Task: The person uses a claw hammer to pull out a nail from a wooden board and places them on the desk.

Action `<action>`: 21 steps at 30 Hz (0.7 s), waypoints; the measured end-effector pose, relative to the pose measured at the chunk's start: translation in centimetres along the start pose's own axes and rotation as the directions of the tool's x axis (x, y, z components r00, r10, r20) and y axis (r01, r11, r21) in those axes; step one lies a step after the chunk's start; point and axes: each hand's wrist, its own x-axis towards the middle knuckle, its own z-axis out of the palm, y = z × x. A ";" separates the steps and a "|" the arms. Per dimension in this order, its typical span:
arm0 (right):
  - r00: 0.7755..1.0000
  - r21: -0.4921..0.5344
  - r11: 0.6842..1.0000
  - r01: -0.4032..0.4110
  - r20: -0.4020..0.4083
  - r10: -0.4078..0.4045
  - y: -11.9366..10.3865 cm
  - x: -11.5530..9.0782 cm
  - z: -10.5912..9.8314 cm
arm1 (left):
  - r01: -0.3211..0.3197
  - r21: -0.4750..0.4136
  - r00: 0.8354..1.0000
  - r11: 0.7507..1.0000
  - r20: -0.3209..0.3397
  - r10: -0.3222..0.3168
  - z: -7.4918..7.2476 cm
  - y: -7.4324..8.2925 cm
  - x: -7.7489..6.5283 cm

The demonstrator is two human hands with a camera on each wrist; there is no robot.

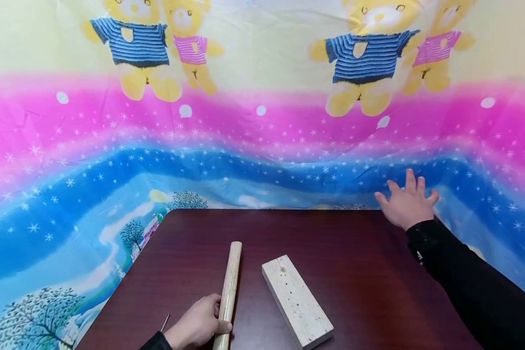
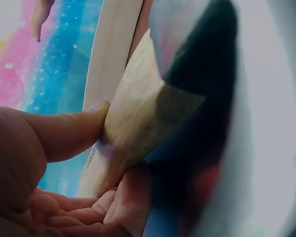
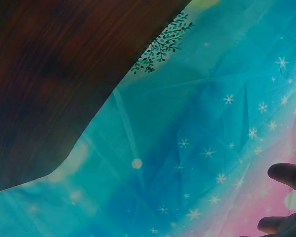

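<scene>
My left hand [image 1: 198,321] grips a round pale wooden rod [image 1: 231,277] near its lower end, the thumb across its top. In the left wrist view, the thumb [image 2: 71,133] and curled fingers pinch the rod [image 2: 138,103] from both sides. To the right of the rod lies a rectangular wooden block [image 1: 295,299], slanted, with a row of small dark holes along its upper face. My right hand [image 1: 408,206] is held out near the far right corner with its fingers spread and nothing in them. Its fingertips [image 3: 286,177] show at the right wrist view's edge.
The dark red-brown table [image 1: 349,253] has a rounded far left corner. A thin metal piece [image 1: 165,323] sticks up beside the left wrist. Behind the table hangs a printed cloth [image 1: 253,131] with bears and snowflakes.
</scene>
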 end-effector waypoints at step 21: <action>1.000 -0.023 1.000 -0.010 0.008 0.011 0.3 -0.3 0.7 | 0.081 0.557 0.979 0.827 -0.200 0.038 -5.5 4.3 2.6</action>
